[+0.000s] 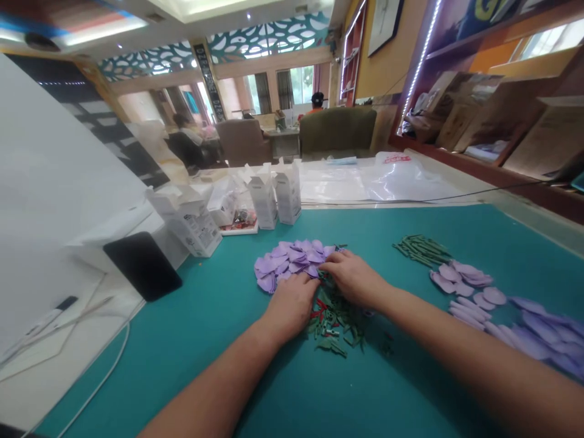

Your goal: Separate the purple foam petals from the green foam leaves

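Note:
A heap of lilac petal-shaped pieces (292, 258) lies on the green mat, at the middle of the view. My left hand (292, 304) rests at its near edge, fingers bent and close together beside the petals. From the right, my right hand (353, 277) reaches to the heap's right end with its fingers curled in. What either hand's fingertips hold, if anything, is hidden. Just below and between the hands, small green leaf-like pieces (335, 322) are scattered, with a few red bits (322, 307) among them.
At right lie a bundle of green stems (422, 249), pale pink-lilac petals (460, 277) and larger purple petals (547, 331). White boxes (287, 198) stand along the back left. A black tablet-like panel (143, 266) leans at left. Clear plastic bags (396, 179) lie behind the mat.

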`<state>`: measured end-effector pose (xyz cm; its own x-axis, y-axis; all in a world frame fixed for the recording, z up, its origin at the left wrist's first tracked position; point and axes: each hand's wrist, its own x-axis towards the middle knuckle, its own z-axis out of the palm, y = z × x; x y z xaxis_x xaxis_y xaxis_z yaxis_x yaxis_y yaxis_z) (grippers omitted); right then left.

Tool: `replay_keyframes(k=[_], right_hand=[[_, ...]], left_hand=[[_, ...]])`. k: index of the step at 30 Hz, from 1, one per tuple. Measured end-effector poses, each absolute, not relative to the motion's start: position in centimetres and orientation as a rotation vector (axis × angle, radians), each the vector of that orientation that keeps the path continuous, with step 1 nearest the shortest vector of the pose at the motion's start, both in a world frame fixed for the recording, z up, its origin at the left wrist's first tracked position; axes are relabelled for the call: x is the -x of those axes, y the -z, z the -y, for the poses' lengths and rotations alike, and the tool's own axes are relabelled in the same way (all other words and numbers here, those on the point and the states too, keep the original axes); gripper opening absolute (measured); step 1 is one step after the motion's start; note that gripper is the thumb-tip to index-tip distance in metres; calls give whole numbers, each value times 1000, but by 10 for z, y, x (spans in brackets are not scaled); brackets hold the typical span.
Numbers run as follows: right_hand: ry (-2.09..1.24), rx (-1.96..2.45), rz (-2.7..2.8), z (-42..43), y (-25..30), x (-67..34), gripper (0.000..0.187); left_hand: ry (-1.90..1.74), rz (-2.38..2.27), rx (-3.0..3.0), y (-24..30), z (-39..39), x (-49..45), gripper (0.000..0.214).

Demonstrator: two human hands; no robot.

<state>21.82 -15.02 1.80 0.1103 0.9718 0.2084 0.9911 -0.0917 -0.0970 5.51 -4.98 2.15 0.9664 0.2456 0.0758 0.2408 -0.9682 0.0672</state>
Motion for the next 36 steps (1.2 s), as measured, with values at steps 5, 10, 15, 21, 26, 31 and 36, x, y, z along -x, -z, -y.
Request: replay_keyframes(k=[5, 10, 15, 21, 26, 31, 36], right_hand=[[99, 2297, 1970, 140, -20, -214, 35], [93, 2217, 1999, 145, -14, -214, 35], [44, 2114, 2007, 159, -3, -217, 35], [-9, 2117, 1844, 158, -5, -250, 35], [49, 2339, 1625, 137, -8, -294, 38], [53, 2422, 1575, 112, 1, -311, 42], [27, 2419, 1623, 98, 9, -309, 41]], left_hand=[[-88, -437, -3117, -22, 50, -55, 34], [-58, -473, -3121, -26, 51, -55, 32], [-64, -467, -3141, -27, 52, -55, 29], [-46, -429, -3141, -26, 55, -55, 29], [-53, -409, -3135, -24, 55, -55, 30], [-36, -417, -3129, -22, 55, -56, 31], [-3, -427, -3115, -24, 55, -57, 31]])
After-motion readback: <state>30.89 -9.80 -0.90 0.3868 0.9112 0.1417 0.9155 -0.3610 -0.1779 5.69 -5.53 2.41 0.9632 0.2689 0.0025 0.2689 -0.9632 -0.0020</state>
